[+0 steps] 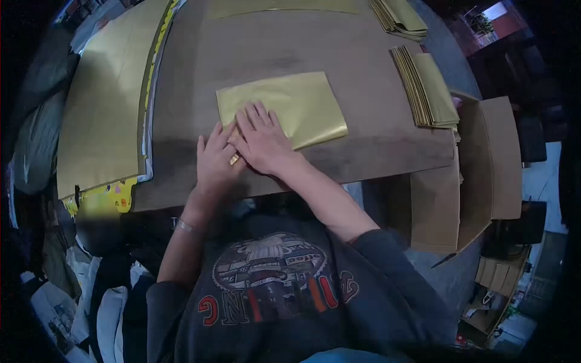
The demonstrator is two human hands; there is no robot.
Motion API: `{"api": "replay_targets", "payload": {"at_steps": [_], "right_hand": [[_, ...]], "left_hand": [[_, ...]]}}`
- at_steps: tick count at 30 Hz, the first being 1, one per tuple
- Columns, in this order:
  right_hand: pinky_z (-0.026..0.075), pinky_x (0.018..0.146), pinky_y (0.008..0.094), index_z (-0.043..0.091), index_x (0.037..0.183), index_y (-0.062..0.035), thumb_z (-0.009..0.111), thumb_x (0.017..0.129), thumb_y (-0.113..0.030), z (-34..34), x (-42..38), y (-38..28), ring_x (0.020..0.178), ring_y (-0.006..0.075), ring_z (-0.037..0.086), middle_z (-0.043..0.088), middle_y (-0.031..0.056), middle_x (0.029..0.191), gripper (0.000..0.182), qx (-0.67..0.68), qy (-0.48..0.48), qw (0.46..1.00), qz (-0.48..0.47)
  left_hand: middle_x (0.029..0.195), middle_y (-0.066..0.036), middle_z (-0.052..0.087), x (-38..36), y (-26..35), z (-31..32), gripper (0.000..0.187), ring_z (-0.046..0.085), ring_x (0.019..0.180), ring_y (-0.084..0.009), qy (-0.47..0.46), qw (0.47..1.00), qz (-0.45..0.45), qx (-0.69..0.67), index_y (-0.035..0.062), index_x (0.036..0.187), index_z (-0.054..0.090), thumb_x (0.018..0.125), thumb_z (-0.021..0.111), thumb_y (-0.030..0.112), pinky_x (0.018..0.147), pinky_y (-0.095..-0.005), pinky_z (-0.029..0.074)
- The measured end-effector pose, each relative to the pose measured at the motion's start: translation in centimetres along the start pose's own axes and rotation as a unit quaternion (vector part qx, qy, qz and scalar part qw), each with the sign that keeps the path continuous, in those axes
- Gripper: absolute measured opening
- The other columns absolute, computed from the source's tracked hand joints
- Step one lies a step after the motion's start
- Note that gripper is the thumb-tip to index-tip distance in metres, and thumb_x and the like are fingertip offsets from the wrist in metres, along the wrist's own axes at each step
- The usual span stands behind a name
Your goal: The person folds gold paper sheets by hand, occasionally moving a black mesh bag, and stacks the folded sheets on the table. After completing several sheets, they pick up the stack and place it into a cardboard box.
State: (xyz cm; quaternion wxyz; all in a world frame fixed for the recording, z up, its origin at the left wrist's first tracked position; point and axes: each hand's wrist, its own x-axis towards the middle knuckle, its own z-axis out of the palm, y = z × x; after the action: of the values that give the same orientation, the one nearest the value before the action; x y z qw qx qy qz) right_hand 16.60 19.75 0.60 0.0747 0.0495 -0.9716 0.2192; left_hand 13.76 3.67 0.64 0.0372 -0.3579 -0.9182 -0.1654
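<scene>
1 right hand [263,138], open, palm down on the folded gold sheet [302,103]; 1 left hand [216,152], fingers extended, at the sheet's near-left corner, grip beneath cannot be told. 1 folded gold sheet, flat on 1 brown table [363,154], towards its near edge. 1 open cardboard box [437,212], right of table, contents unclear. 1 broad gold stack [100,115], left. 2 folded-sheet stacks [428,91], right edge, 1 beyond the other. 1 gold piece [284,6], far side.

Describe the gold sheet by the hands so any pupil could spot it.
Find the brown tabletop. Near its front edge lies the gold sheet. Unlike the layered gold stacks at the right, it lies apart, with the right hand resting on it.
</scene>
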Motion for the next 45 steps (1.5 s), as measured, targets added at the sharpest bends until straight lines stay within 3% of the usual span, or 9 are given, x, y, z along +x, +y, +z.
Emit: {"api": "replay_targets", "payload": {"at_steps": [12, 18, 24, 32, 37, 41, 43, 44, 45], "right_hand": [[0.017, 0.113, 0.055, 0.031, 0.144, -0.0009, 0.037, 0.097, -0.04, -5.7, -4.6, 9.8, 0.143, 0.0358, 0.017, 0.02, 0.021, 0.153, 0.061, -0.168, -0.038, 0.972, 0.159], [0.015, 0.112, 0.0567, 0.033, 0.142, -0.0011, 0.038, 0.097, -0.04, -5.6, -4.6, 9.6, 0.143, 0.035, 0.018, 0.022, 0.02, 0.153, 0.06, -0.198, -0.042, 0.965, 0.164], [0.025, 0.109, 0.0579, 0.046, 0.133, -0.0051, 0.056, 0.09, -0.04, -5.0, -5.2, 3.8, 0.139, 0.0345, 0.028, 0.036, 0.0176, 0.146, 0.057, -0.12, -0.061, 0.99, -0.048], [0.04, 0.096, 0.0515, 0.061, 0.11, -0.0068, 0.07, 0.077, -0.021, -2.8, -2.8, 1.2, 0.12, 0.0319, 0.05, 0.056, 0.0115, 0.123, 0.036, -0.077, 0.037, 0.982, -0.165], [0.051, 0.074, 0.0368, 0.064, 0.096, -0.0044, 0.068, 0.078, -0.007, -4.4, -2.0, 1.3, 0.091, 0.0303, 0.064, 0.066, 0.0117, 0.098, 0.019, 0.003, 0.12, 0.975, -0.185], [0.05, 0.062, 0.0411, 0.061, 0.089, -0.0012, 0.066, 0.081, -0.007, -10.6, -2.0, -0.3, 0.07, 0.0341, 0.063, 0.062, 0.0165, 0.074, 0.011, 0.046, 0.169, 0.974, -0.141], [0.048, 0.056, 0.0383, 0.062, 0.089, -0.0015, 0.064, 0.086, -0.009, -14.2, -2.8, -1.2, 0.059, 0.0293, 0.061, 0.06, 0.0154, 0.068, 0.008, 0.09, 0.213, 0.969, -0.088], [0.045, 0.051, 0.0325, 0.062, 0.089, -0.0014, 0.061, 0.091, -0.013, -14.8, -2.8, -0.5, 0.052, 0.0188, 0.056, 0.057, 0.0111, 0.06, 0.011, 0.155, 0.261, 0.95, -0.075], [0.045, 0.051, 0.0325, 0.062, 0.089, -0.0014, 0.061, 0.091, -0.013, -15.7, -3.0, -0.5, 0.052, 0.0188, 0.056, 0.057, 0.0111, 0.06, 0.011, 0.15, 0.267, 0.949, -0.077]], "left_hand": [[0.137, -0.009, 0.05, -1.0, -0.5, -1.2, 0.045, 0.039, 0.132, -0.0329, 0.023, 1.0, 0.005, -0.008, 0.0141, 0.119, 0.063, 0.079, 0.071, 0.033, 0.104, -0.0619, 0.029], [0.119, -0.007, 0.058, -2.5, -1.0, -2.3, 0.03, 0.049, 0.121, -0.0318, 0.049, 0.99, 0.126, -0.031, 0.0104, 0.104, 0.063, 0.077, 0.071, 0.021, 0.098, -0.0588, 0.037], [0.116, -0.012, 0.059, -1.8, -1.2, -1.3, 0.031, 0.054, 0.116, -0.0319, 0.032, 0.979, 0.201, -0.002, 0.0044, 0.11, 0.056, 0.081, 0.056, 0.015, 0.096, -0.0442, 0.045], [0.103, -0.011, 0.06, -0.5, -2.2, -2.4, 0.027, 0.059, 0.095, -0.0294, 0.024, 0.974, 0.154, -0.166, 0.0061, 0.101, 0.058, 0.077, 0.065, 0.015, 0.082, -0.043, 0.047], [0.095, -0.007, 0.061, 2.2, -2.7, -3.0, 0.019, 0.059, 0.093, -0.0251, 0.151, 0.966, 0.188, -0.093, 0.0107, 0.09, 0.063, 0.072, 0.069, 0.013, 0.084, -0.0383, 0.044], [0.081, -0.009, 0.061, 4.6, 1.1, -9.4, 0.011, 0.06, 0.083, -0.027, 0.149, 0.933, 0.194, -0.265, 0.0088, 0.084, 0.064, 0.077, 0.069, 0.015, 0.082, -0.0389, 0.044], [0.078, -0.011, 0.062, 5.9, 1.0, -12.3, 0.016, 0.062, 0.076, -0.0277, 0.143, 0.935, 0.168, -0.277, 0.0049, 0.085, 0.065, 0.078, 0.072, 0.018, 0.073, -0.0374, 0.048], [0.078, -0.012, 0.063, 6.0, 0.7, -13.4, 0.017, 0.063, 0.074, -0.0262, 0.108, 0.938, 0.129, -0.303, 0.0037, 0.086, 0.066, 0.078, 0.073, 0.017, 0.07, -0.0357, 0.05], [0.077, -0.008, 0.065, 6.0, 0.2, -14.2, 0.016, 0.063, 0.07, -0.0172, 0.054, 0.92, 0.071, -0.381, 0.0007, 0.088, 0.066, 0.08, 0.073, 0.013, 0.064, -0.0293, 0.05]]}}
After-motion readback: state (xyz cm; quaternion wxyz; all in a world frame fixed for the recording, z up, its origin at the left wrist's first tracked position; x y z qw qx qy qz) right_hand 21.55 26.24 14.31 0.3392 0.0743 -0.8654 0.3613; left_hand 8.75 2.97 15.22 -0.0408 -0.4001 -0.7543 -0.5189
